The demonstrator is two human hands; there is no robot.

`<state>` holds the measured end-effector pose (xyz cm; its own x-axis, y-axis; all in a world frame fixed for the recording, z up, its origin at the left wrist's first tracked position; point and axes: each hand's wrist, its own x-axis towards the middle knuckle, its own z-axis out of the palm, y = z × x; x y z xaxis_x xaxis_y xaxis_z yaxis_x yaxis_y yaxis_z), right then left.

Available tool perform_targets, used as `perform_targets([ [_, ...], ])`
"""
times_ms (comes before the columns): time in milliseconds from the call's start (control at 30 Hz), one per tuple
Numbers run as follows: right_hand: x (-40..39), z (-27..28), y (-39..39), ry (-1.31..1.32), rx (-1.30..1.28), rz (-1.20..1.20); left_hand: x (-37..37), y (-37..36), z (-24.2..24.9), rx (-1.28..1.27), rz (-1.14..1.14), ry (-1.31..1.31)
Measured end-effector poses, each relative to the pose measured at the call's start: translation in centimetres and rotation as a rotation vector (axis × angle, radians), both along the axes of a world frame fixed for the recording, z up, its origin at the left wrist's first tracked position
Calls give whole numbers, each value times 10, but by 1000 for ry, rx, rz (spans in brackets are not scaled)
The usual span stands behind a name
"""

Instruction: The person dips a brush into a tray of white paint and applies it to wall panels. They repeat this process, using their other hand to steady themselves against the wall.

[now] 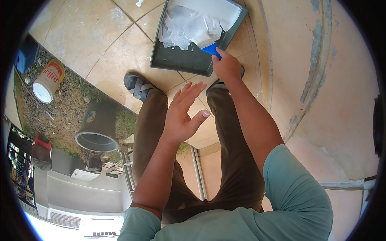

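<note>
My right hand (227, 66) is closed round the handle of a paintbrush (210, 49) with a blue ferrule section. The brush's bristles are coated white and rest in the white paint (181, 26) inside a dark green tray (177, 60). Paint covers the tray's far part, while the near strip shows bare green. My left hand (185, 110) is held in the air over my legs, fingers stretched and thumb apart, with nothing in it. It is nearest to the tray's lower edge but does not touch it.
Tan floor tiles (92, 32) lie under the tray, with a curved wall (297, 80) on the right. On the grass at left are a white-and-red paint bucket (48, 82), a large grey pot (96, 128) and a blue container (27, 56). My sandalled feet stand just below the tray.
</note>
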<state>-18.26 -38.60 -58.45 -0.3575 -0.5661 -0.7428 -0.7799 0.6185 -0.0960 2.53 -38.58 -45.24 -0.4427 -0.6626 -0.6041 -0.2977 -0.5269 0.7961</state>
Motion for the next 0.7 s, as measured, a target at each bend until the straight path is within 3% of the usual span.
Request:
perform_targets([
  [133,-25,5,20,-165,-77,-135,1,4,-2,-21,9,11],
  [200,-37,8,26,-508,120,-642,1,5,-2,-23,12,11],
  [233,-40,10,30,-511,121,-644,1,5,-1,-24,15,12],
  [300,-43,10,35,-713,191,-932,0,7,0,-24,11,7],
  [400,-45,10,38,-773,213,-1006,-1,10,0,-32,4,4],
  [633,-31,-20,40,-633,25,-751,-4,14,1,-45,-18,6],
  [700,-26,-25,35,-369,-64,-361,-5,16,1,-43,-23,2],
])
